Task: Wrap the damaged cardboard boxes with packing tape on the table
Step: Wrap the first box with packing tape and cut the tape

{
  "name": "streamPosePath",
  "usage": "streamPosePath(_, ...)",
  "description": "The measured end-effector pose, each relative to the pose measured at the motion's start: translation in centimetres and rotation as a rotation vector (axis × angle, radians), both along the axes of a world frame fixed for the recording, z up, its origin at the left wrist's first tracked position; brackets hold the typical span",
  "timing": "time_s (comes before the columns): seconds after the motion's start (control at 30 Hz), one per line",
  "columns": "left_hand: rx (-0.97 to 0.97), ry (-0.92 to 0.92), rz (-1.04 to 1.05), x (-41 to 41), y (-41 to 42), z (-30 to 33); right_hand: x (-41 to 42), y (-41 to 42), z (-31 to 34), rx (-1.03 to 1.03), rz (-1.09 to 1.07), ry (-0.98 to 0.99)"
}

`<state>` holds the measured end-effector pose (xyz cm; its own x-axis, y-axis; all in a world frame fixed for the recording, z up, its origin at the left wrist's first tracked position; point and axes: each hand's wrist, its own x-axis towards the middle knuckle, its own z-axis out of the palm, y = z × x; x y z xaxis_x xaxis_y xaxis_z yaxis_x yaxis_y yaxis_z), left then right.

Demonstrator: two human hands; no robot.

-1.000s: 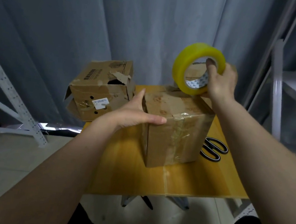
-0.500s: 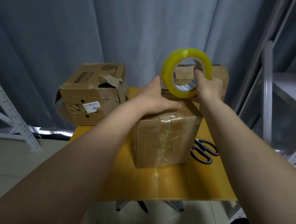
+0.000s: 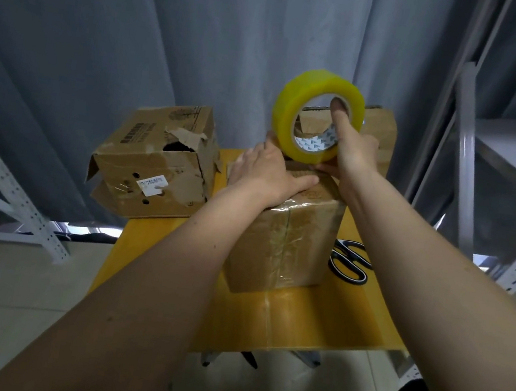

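Two hands work on the brown box (image 3: 287,240) in the middle of the yellow table (image 3: 314,324). The left hand (image 3: 266,173) lies flat on the box top. The right hand (image 3: 350,149) grips the yellow tape roll (image 3: 314,123) just above it. A torn box (image 3: 154,163) sits further back on the left.
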<state>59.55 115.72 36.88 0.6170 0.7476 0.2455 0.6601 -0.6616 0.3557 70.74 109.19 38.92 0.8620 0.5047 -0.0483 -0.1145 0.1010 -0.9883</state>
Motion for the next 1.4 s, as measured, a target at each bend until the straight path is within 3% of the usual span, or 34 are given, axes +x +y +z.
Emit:
streamPosePath(0.43,-0.033,0.068,-0.006,0.0,-0.3,0.0,0.7,-0.4,-1.1,0.279,-0.16,0.397)
streamPosePath(0.53,-0.032,0.104,-0.012,0.2,-0.3,-0.1,1.1,-0.3,-1.4,0.294,-0.11,0.516)
streamPosePath(0.8,-0.012,0.134,-0.025,0.2,-0.1,-0.1,1.6,-0.4,-1.5,0.184,-0.172,0.356)
streamPosePath(1.0,-0.003,0.154,-0.035,0.3,0.0,-0.2,2.7,-0.7,-0.8,0.054,-0.088,0.308)
streamPosePath(1.2,0.013,0.187,-0.038,0.3,0.0,-0.3,2.5,-0.3,-1.3,0.084,-0.123,0.434)
streamPosePath(1.4,0.025,0.211,-0.073,0.3,-0.2,-0.3,2.4,0.1,-2.6,0.272,-0.092,0.589)
